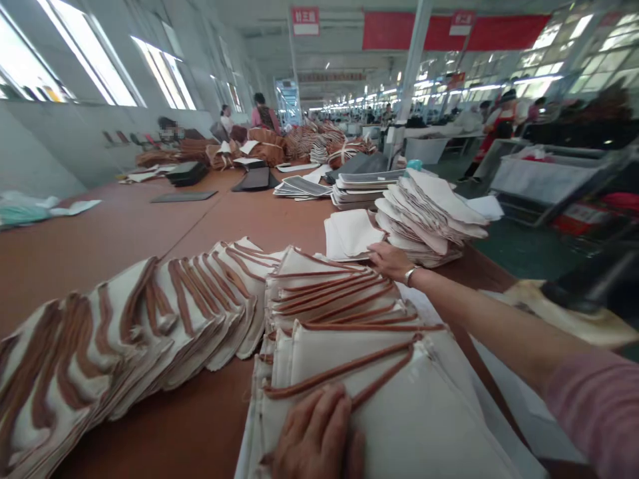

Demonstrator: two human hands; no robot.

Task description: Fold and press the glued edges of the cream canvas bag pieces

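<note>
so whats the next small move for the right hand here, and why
Probably pinch the near corner of the pale sheets with the right hand: its fingertips are right by that corner, while the left hand rests on the brown-trimmed panels and could steady them.

Near cream panels carry reddish-brown strips; the table is brown, the far banner red.

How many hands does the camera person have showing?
2: the left hand on the nearest white panel, partly cut off by the picture's bottom edge; the right hand at the flat white pieces farther ahead. Neither is fully hidden.
</note>
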